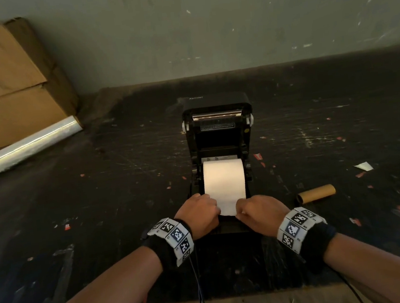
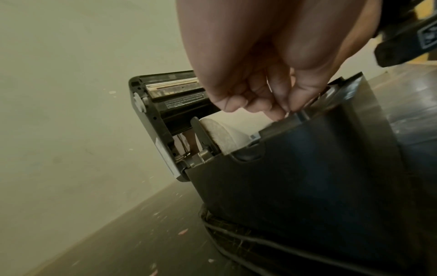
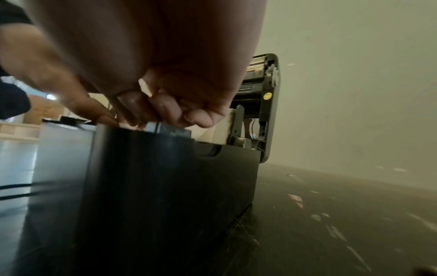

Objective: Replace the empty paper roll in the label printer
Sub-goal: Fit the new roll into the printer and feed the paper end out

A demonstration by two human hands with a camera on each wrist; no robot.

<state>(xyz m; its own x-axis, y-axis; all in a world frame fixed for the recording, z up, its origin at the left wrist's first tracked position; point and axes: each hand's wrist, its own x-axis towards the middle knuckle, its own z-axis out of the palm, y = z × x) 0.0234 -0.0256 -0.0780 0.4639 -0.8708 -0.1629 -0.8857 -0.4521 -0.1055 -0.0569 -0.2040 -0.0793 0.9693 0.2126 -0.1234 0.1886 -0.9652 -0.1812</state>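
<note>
Printer (image 1: 219, 134) on dark table (image 1: 100, 198), lid tilted back and open. New roll (image 1: 223, 178) sits in the bay, its loose end drawn forward over the front edge. Left hand (image 1: 199, 215) and right hand (image 1: 262, 212), fingers curled, each pinch one side edge of that paper end. Empty core (image 1: 316, 193) lies well to the right, apart. Boxes (image 1: 9, 82) at far left.

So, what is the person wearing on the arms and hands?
Both forearms are bare, with no sleeves and no gloves. The left wrist and right wrist each carry a black strap with a band of white square tiles printed with black coded markers. Thin dark cables trail from them toward the person.
</note>
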